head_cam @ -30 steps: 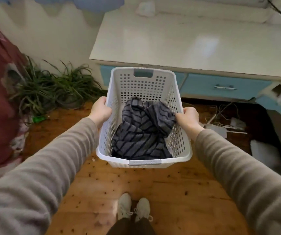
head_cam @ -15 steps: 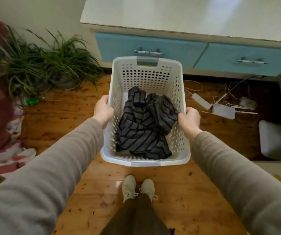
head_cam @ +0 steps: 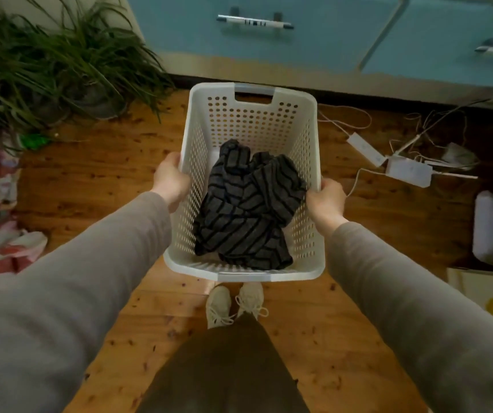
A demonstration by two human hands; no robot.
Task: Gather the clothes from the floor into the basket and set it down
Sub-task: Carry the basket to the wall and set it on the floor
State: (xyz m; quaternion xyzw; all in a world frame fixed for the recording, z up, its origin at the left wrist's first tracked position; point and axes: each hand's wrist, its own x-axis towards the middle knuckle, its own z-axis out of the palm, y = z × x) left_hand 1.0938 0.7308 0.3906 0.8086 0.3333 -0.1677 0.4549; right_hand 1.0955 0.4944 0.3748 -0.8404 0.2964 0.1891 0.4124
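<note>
the wooden floor (head_cam: pixel 96 180) fills most of the view, warm orange-brown boards speckled with dark knots. along the far edge runs a blue cabinet (head_cam: pixel 313 34) with flat drawer fronts and metal bar handles. a plant (head_cam: pixel 54 64) with long, thin, drooping green leaves sits at the far left, its pot mostly hidden.

the basket (head_cam: pixel 257 123) is white plastic, rectangular with rounded corners, its walls punched with rows of round holes and a handle slot cut in the far end. it is held in front of the person, its near rim just above the pale laced shoes (head_cam: pixel 235 305) as seen from the head camera; whether its base touches the floor cannot be told.

both arms reach forward in soft grey-brown sleeves (head_cam: pixel 99 263). the left hand (head_cam: pixel 171 181) has its grip clenched on the left rim, fingers curled over the edge. the right hand (head_cam: pixel 326 198) has its grip wrapped on the right rim in the same way.

inside the basket lies one crumpled garment (head_cam: pixel 248 210), dark grey knit with black stripes, bunched toward the near end and the right wall.

to the right, on the floor, lie white cables (head_cam: pixel 355 120) and small white boxes (head_cam: pixel 407 172), well apart from the basket. pink and white cloth (head_cam: pixel 10 248) lies at the left edge.
</note>
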